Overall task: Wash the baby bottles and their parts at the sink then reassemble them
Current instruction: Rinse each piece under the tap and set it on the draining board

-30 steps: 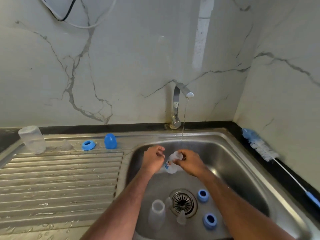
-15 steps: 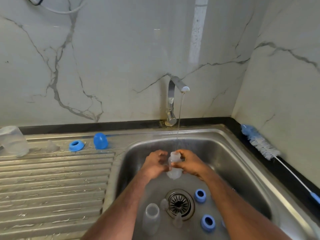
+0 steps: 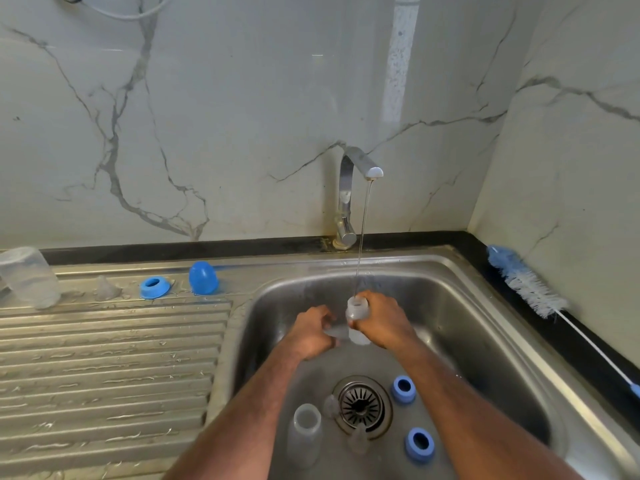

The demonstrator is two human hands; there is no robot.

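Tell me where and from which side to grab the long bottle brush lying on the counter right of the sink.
Grip the bottle brush by its thin white handle shaft, coming down from above with the right hand. The brush lies flat along the black counter edge, close to the wall, bristle head at the far end and blue tip nearest you, so a side approach looks cramped. Probably pinch near the blue tip.

You had a marble-patterned wall (image 3: 242, 116) behind the basin, with dark veins running across it and a pale vertical strip (image 3: 398, 60) above the spout. A white cable (image 3: 138, 13) looped at the top left. A black edging (image 3: 207, 245) ran along the wall's foot.
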